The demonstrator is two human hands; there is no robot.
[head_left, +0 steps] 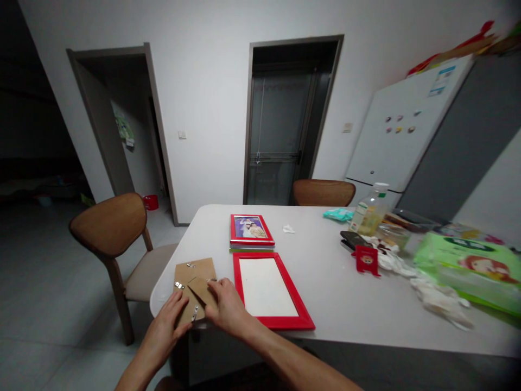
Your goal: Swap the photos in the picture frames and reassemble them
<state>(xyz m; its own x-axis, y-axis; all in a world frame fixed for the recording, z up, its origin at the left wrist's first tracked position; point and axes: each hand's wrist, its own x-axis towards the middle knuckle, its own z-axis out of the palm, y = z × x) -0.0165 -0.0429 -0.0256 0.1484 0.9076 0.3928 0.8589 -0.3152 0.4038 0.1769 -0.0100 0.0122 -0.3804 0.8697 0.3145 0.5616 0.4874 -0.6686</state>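
A brown backing board [184, 270] with metal clips lies at the table's left front corner, its triangular stand flap [203, 289] partly raised. My left hand [167, 320] rests on the board's lower left part with its fingers apart. At the flap's right side, my right hand [228, 307] pinches the edge between thumb and fingers. Right of the board lies a red frame [293, 290] around a white panel [266, 286]. Behind it, a red-framed photo [251, 228] sits on a small stack.
A bottle [369, 210], a dark phone [353, 239], a red card [367, 259], crumpled tissues [437, 298] and a green tissue pack [468, 263] crowd the table's right side. A small white scrap [288, 229] lies near the photo. Wooden chairs [112, 222] stand left and behind.
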